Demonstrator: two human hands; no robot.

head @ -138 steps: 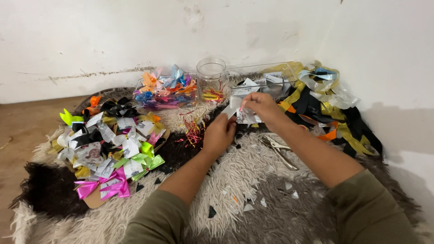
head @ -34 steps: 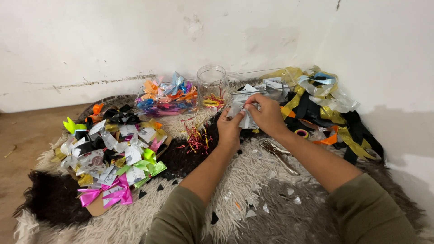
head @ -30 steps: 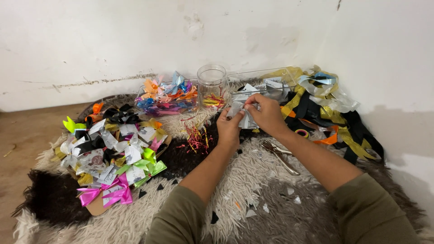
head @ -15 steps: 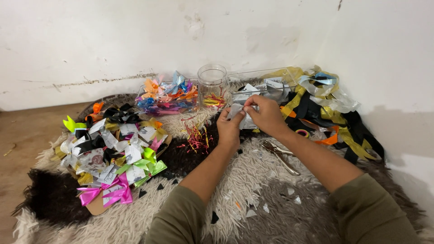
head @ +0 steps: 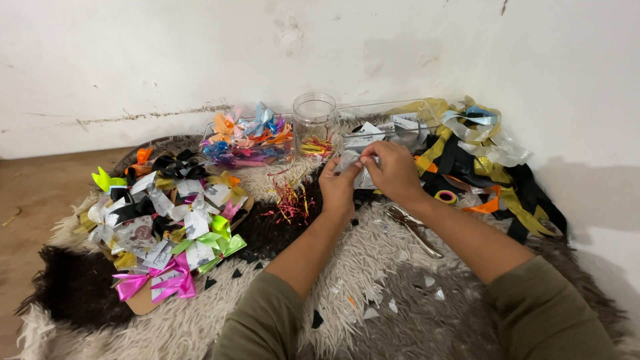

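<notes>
Shaggy cream-and-brown rug (head: 373, 267) is lying beneath both hands. Left of the fingers, a heap of finished ribbon bows (head: 160, 227) is spreading out; right of them, loose ribbon strips (head: 480, 153) are piling up by the wall. A clear jar (head: 315, 120) is standing just beyond the fingertips. The left hand (head: 339, 187) and right hand (head: 393, 170) are together pinching a small silvery ribbon piece (head: 353, 163) between them.
</notes>
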